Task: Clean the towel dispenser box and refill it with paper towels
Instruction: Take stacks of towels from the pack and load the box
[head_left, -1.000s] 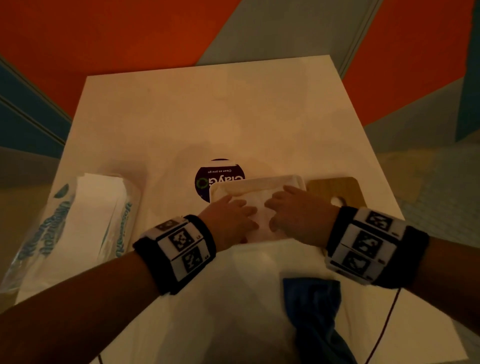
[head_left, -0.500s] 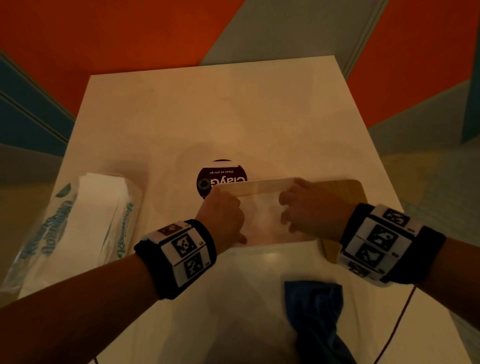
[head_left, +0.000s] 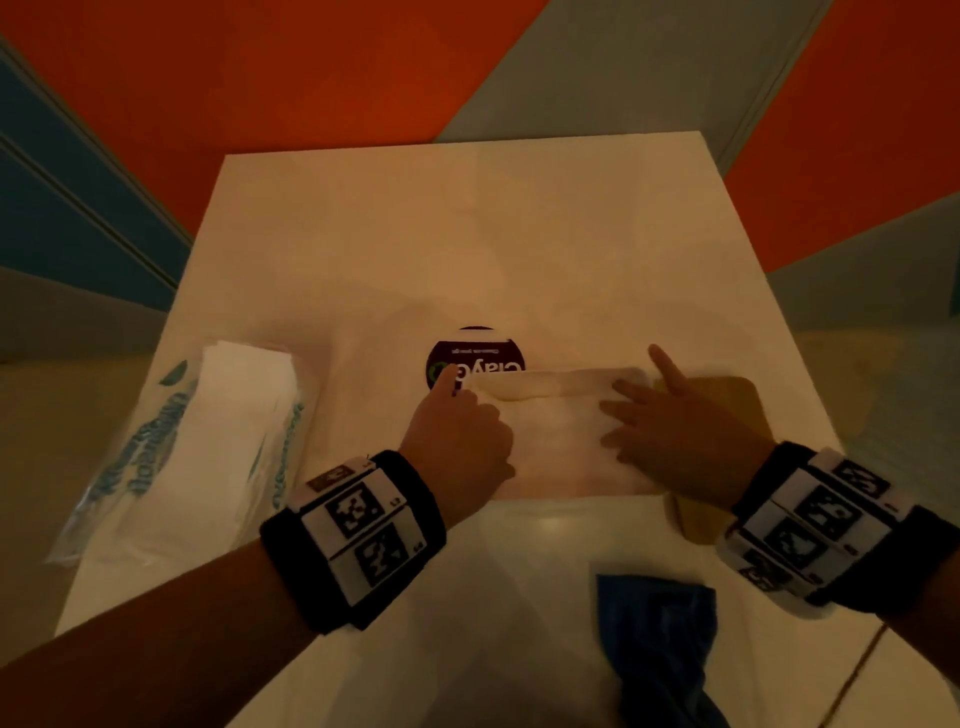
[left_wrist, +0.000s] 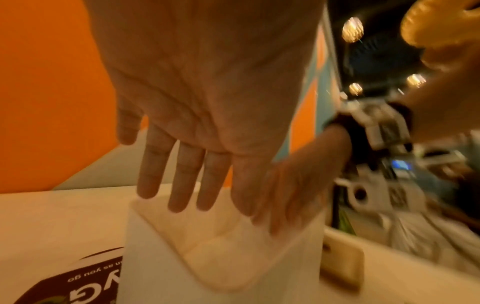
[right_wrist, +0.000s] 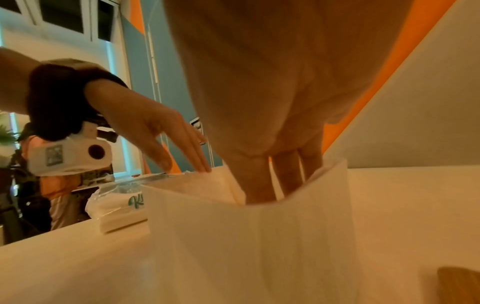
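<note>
Centrally on the white surface (head_left: 467, 234): translucent white rectangular dispenser box (head_left: 561, 467), smooth plastic walls, soft paper towels (left_wrist: 223, 236) inside. Left hand (head_left: 457, 441) and right hand (head_left: 670, 431) flat, fingers straight, pressing towels. Round dark sticker (head_left: 475, 358) at 11 o'clock, "Clean as you go".

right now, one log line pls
step: refill | left hand: open over box | right hand: open, fingers in box on towels
</note>
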